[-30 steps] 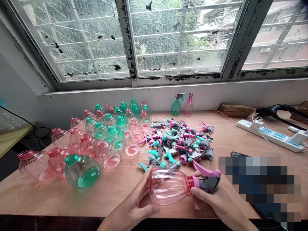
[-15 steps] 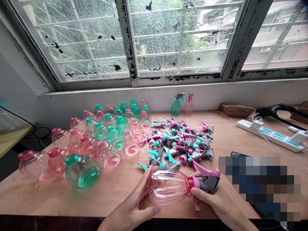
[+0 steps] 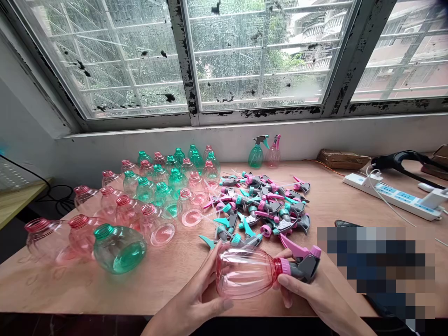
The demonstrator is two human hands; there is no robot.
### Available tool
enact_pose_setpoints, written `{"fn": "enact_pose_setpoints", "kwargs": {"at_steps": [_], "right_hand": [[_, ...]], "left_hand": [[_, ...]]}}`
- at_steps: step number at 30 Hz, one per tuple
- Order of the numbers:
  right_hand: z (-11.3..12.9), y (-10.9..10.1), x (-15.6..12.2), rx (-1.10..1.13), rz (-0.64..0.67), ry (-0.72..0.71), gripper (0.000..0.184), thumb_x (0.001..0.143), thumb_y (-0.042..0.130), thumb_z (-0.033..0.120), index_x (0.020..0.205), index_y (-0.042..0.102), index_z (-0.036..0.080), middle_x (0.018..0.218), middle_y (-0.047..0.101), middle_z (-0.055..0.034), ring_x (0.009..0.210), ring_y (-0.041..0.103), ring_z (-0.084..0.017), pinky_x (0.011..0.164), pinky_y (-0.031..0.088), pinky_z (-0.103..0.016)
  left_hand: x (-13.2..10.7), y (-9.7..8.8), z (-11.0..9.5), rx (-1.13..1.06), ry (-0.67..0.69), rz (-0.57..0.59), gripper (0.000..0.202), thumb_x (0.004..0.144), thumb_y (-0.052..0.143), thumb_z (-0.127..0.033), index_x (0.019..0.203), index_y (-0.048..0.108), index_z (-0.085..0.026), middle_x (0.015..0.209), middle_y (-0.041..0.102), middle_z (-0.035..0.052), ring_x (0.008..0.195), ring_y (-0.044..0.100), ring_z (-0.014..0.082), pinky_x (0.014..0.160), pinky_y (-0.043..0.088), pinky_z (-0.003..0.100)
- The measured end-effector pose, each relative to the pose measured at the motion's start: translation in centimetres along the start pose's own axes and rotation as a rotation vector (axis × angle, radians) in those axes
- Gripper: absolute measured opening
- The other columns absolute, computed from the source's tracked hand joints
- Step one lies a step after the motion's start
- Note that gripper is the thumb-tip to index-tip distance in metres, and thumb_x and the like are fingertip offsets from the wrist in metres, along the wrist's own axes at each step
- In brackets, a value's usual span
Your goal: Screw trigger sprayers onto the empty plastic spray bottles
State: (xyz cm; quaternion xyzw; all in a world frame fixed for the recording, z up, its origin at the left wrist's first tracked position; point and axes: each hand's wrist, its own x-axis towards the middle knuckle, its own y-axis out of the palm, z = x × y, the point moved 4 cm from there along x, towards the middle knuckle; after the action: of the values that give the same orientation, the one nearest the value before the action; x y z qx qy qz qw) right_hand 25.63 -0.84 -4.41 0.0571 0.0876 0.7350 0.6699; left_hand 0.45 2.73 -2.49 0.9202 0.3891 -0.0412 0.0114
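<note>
Grimy window panes (image 3: 245, 56) run along the back wall above a wooden table (image 3: 175, 280), and close to its near edge the two hands hold a pink spray bottle (image 3: 245, 270) on its side, just above the board.

Against the picture from a second ago almost nothing has moved. The bottle's base has crept a shade to the left and both hands keep the same grip. The things spread over the table lie as they did.

The left hand (image 3: 199, 298) comes up from below. Its fingers are curled round the far side of the bottle's wide base and its thumb is pressed along the near underside, so the hand is closed on the body. The right hand (image 3: 311, 294) reaches in from the lower right. Its thumb lies across the pink collar at the neck and its fingers wrap behind the grey and pink trigger sprayer head (image 3: 303, 263), which sits on the bottle's neck and points right.

Just beyond the bottle is a heap of loose trigger heads (image 3: 262, 205), pink, teal and grey. Left of the heap stands a crowd of empty bottles (image 3: 157, 191), pink and green. One green bottle (image 3: 119, 247) lies tipped over near the front. A white power strip (image 3: 395, 196) lies well apart, at the right.
</note>
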Motion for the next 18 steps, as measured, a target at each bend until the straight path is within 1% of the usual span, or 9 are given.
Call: {"fn": "enact_pose_setpoints", "kwargs": {"at_steps": [2,5,8,10,12,15,18], "right_hand": [[0.14,0.09,0.04,0.010,0.007,-0.017,0.034,0.082,0.077,0.047,0.098,0.065,0.020,0.058,0.070,0.0012,0.049,0.061,-0.017,0.053,0.051,-0.031],[0.25,0.10,0.11,0.016,0.002,-0.030,0.033,0.082,0.077,0.047,0.096,0.065,0.020,0.063,0.072,0.0001,0.048,0.062,-0.017,0.052,0.051,-0.031],[0.23,0.08,0.11,0.000,0.003,-0.029,0.032,0.083,0.076,0.047,0.097,0.065,0.020,0.058,0.069,0.0016,0.048,0.061,-0.017,0.052,0.051,-0.030],[0.24,0.09,0.07,-0.007,0.009,-0.031,0.033,0.083,0.075,0.048,0.098,0.065,0.020,0.056,0.068,0.0022,0.049,0.061,-0.017,0.052,0.051,-0.030],[0.26,0.09,0.03,-0.006,0.007,-0.032,0.035,0.083,0.076,0.048,0.100,0.065,0.020,0.056,0.068,0.0022,0.049,0.061,-0.018,0.052,0.051,-0.031],[0.26,0.09,0.00,-0.001,0.004,-0.030,0.035,0.083,0.076,0.047,0.101,0.064,0.020,0.057,0.069,0.0019,0.048,0.061,-0.018,0.052,0.052,-0.031],[0.23,0.09,0.02,0.009,0.013,-0.033,0.032,0.083,0.076,0.047,0.096,0.064,0.020,0.059,0.070,0.0013,0.049,0.062,-0.017,0.052,0.052,-0.031]], "left_hand": [[-0.04,0.00,-0.17,0.018,0.004,-0.002,0.090,0.092,0.069,-0.027,0.156,0.008,-0.042,0.170,0.014,-0.0020,0.156,0.016,0.0262,0.128,0.015,0.045],[-0.05,0.13,-0.46,0.014,0.003,-0.003,0.091,0.094,0.066,-0.028,0.156,0.000,-0.042,0.170,0.015,0.0020,0.153,0.025,0.0278,0.127,0.016,0.048],[-0.01,0.27,-0.45,-0.017,-0.005,0.006,0.096,0.093,0.068,-0.028,0.156,-0.002,-0.042,0.170,0.015,0.0032,0.152,0.029,0.0291,0.126,0.019,0.048],[-0.03,0.21,-0.20,-0.041,-0.007,-0.001,0.099,0.090,0.072,-0.029,0.156,-0.001,-0.043,0.170,0.012,0.0014,0.153,0.024,0.0297,0.126,0.022,0.046],[-0.09,0.04,0.15,-0.053,-0.010,-0.012,0.097,0.089,0.072,-0.031,0.156,0.003,-0.043,0.171,0.010,-0.0013,0.155,0.017,0.0294,0.125,0.025,0.043],[-0.16,-0.08,0.44,-0.018,-0.008,-0.004,0.091,0.091,0.070,-0.030,0.157,0.009,-0.042,0.170,0.013,-0.0023,0.156,0.013,0.0273,0.127,0.019,0.042],[-0.10,-0.06,0.13,0.018,0.020,-0.009,0.089,0.094,0.066,-0.028,0.156,0.005,-0.045,0.170,0.012,-0.0036,0.157,0.010,0.0252,0.128,0.013,0.043]]}}
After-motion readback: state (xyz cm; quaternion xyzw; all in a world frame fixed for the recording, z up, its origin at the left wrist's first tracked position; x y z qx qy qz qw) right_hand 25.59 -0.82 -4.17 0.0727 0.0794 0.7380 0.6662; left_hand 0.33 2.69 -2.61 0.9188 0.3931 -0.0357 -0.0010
